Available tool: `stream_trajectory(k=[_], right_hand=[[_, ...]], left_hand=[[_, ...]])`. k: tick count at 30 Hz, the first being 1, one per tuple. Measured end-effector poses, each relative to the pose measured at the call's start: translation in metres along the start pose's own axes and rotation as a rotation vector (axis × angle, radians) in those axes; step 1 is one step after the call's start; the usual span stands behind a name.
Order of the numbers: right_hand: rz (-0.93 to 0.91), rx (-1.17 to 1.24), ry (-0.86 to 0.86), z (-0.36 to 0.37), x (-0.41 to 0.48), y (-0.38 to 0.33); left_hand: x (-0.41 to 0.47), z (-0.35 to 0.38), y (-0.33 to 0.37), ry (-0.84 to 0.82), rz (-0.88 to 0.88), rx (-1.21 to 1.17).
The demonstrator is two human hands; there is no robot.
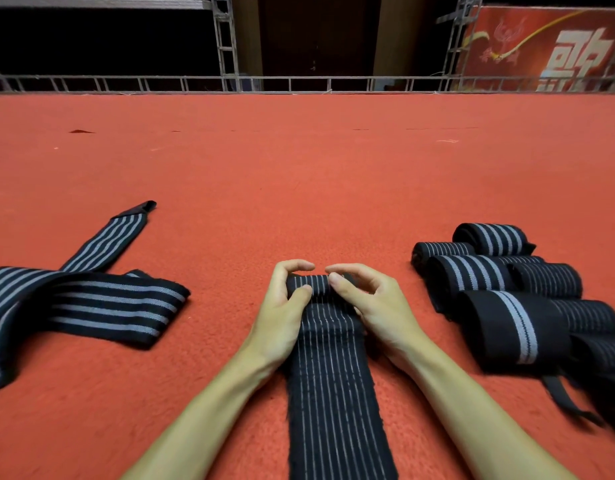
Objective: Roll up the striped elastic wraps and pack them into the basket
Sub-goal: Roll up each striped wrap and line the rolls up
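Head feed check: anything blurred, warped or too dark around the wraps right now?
Head view: the wrap being rolled, left hand and right hand are sharp; the rolled wraps blur toward the lower right corner; the truss posts lean outward from wide-angle distortion; past the red carpet it is dim.

Matt woven wrap, perhaps felt carpet

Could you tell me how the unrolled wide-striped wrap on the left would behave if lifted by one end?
Probably floppy: the wide-striped wrap lies folded over itself on the red carpet, so it should droop and trail. Being flat fabric, it likely won't roll, and the carpet may resist sliding.
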State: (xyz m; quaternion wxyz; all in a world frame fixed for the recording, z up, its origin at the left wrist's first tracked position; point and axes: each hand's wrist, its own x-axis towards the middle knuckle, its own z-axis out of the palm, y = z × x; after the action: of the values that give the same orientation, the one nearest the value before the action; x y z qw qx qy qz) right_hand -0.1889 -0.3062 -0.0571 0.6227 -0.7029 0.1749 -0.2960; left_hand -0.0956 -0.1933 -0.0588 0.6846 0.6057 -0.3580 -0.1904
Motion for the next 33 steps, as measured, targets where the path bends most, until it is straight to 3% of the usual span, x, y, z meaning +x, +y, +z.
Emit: stream_trajectory(k=[7, 20, 25, 33], right_hand=[[0.045, 0.035, 0.004, 0.0012, -0.0034, -0.0037], [0.022, 0.254, -0.013, -0.0033, -0.0011, -0.0016], [0.013, 0.249, -0.018, -0.0039, -0.0016, 0.0], [0.033, 0.183, 0.007, -0.0019, 0.0017, 0.0015]], left_hand=[[-0.0018, -0.0012, 0.0036, -0.012, 0.027, -0.033], [0.0017, 0.0009, -0.0037, 0.006, -0.096, -0.005], [0.0019, 0.0005, -0.0044, 0.022, -0.076, 0.063], [-0.0019, -0.0009, -0.0005, -0.028, 0.001, -0.099]])
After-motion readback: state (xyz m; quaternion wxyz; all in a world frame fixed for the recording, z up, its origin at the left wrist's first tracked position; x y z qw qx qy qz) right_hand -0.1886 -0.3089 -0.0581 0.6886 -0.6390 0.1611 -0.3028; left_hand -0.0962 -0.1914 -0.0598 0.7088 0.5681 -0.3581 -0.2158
